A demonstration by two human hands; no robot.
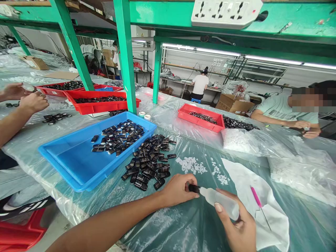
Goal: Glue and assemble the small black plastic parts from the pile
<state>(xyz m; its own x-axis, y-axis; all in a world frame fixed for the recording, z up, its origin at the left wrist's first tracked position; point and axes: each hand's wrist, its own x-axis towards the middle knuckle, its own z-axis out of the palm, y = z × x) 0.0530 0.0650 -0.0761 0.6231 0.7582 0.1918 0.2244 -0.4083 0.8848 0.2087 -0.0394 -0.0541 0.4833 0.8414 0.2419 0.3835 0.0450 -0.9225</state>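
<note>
My left hand [180, 189] pinches a small black plastic piece [193, 188] just above the plastic-covered table. My right hand [240, 227] is wrapped round a small translucent squeeze bottle [223, 202], whose nozzle touches the black piece. A pile of glossy black pieces [149, 162] lies just beyond my left hand. Further left stands a blue tray [73, 159] with more of the same pieces [118, 136] in it. Small white bits [191, 164] lie scattered ahead of my hands.
A pink-handled pick [256, 197] rests on white paper [265, 203] at the right. Red trays [201, 117] [101, 101] of black parts stand further back. Other people's hands [33, 101] work at the left, and a seated person [288, 112] at the right. Green frame posts [127, 56] rise from the table.
</note>
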